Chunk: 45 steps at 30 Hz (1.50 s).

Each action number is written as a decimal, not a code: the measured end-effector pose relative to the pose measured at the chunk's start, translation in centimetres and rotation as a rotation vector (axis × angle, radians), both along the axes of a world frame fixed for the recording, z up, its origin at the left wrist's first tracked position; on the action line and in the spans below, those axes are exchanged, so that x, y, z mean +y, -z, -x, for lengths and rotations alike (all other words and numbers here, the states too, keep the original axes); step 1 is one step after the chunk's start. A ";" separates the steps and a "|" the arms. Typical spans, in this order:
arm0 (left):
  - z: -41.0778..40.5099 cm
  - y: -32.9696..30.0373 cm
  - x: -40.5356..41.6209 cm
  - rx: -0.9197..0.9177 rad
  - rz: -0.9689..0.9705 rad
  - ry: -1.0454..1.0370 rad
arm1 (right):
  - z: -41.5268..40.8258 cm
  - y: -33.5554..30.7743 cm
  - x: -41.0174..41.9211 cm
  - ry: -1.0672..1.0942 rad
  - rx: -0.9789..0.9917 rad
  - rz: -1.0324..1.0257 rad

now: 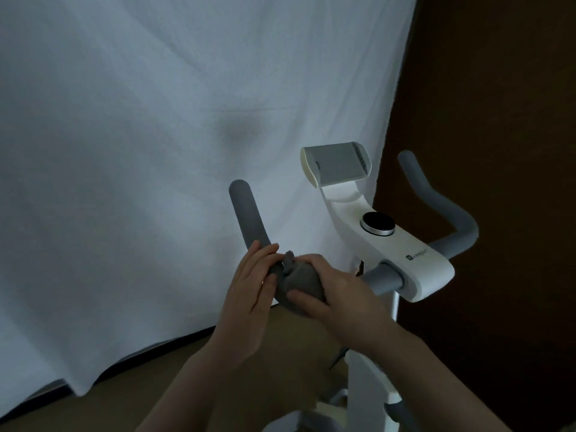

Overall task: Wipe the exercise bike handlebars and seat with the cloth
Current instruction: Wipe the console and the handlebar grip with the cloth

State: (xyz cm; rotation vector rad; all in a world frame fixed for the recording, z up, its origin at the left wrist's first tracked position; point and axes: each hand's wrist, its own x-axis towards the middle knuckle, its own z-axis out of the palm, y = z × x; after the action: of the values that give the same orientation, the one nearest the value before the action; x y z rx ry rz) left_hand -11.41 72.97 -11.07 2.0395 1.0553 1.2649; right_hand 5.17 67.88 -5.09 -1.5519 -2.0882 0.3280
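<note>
The white exercise bike stands at the lower right, with a console (402, 244) and a black round knob (377, 223). Its grey foam left handlebar (246, 213) curves up toward the sheet. A grey cloth (300, 280) is wrapped round the bend of that bar. My right hand (336, 291) grips the cloth and the bar from the right. My left hand (252, 291) lies against the bar just left of the cloth, its fingers curled round the bar. The right handlebar (436, 201) is untouched. The seat is out of view.
A white sheet (156, 151) hangs behind the bike and reaches the floor. A grey device holder (336, 165) tops the console. Dark brown wall (498, 88) fills the right side. The tan floor (280, 353) shows below my arms.
</note>
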 end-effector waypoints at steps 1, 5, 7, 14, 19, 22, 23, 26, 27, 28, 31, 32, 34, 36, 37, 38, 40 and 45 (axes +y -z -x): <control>0.0 0.1 -0.1 -0.035 0.020 -0.001 | 0.7 -0.1 0.3 0.019 0.001 -0.017; -0.2 -0.1 -0.3 -0.043 0.054 -0.021 | -1.2 -1.9 0.4 -0.034 -0.112 0.171; -0.2 -0.1 -0.2 -0.030 0.032 -0.024 | -1.6 -2.5 0.2 -0.062 -0.210 0.194; 0.6 -1.2 0.0 0.084 0.034 -0.106 | 0.8 -1.6 1.8 -0.041 -0.075 0.113; 2.0 -1.9 0.6 0.142 0.060 -0.108 | 0.5 -1.4 2.4 -0.155 -0.060 0.417; 0.5 -1.4 -0.1 -0.011 0.160 -0.097 | 2.4 -1.9 3.3 0.026 0.040 0.153; 0.1 -1.2 -0.3 -0.060 0.172 -0.091 | 3.0 -2.0 3.5 0.049 0.078 0.127; 0.0 -0.8 -0.5 -0.081 0.180 -0.094 | 2.6 -1.9 3.4 0.040 0.079 0.220; 0.3 -0.8 -0.5 -0.054 0.183 -0.097 | 2.0 -2.2 3.1 0.017 0.038 0.252; 0.5 -0.8 -0.4 -0.029 0.186 -0.097 | 1.3 -2.2 2.8 -0.006 -0.002 0.268; 0.5 -0.9 -0.3 -0.015 0.203 -0.086 | 1.4 -2.3 3.2 -0.025 0.012 0.279; 0.4 -1.0 -0.3 -0.025 0.205 -0.086 | 1.9 -2.4 3.8 -0.012 0.059 0.273; 0.3 -1.1 -0.4 -0.040 0.208 -0.091 | 2.7 -2.3 5.0 0.017 0.167 0.289; 0.4 -1.3 -0.6 -0.025 0.206 -0.091 | 2.3 -2.1 5.2 0.012 0.196 0.321; 0.6 -1.4 -0.6 -0.012 0.207 -0.089 | 1.6 -2.0 4.8 -0.010 0.166 0.329; 0.8 -1.5 -0.6 0.007 0.207 -0.086 | 0.8 -1.8 4.2 -0.032 0.127 0.333; 1.3 -1.7 -0.5 0.049 0.201 -0.087 | -0.4 -1.8 3.0 -0.057 0.038 0.303; 1.3 -1.8 -0.2 0.041 0.205 -0.078 | 1.6 -1.9 3.9 -0.001 0.001 0.215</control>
State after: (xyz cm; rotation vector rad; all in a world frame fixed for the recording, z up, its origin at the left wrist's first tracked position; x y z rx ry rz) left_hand -12.74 72.73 -9.25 1.8927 1.2399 1.1071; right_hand 3.54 71.83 -3.15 -1.6708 -2.1091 0.5694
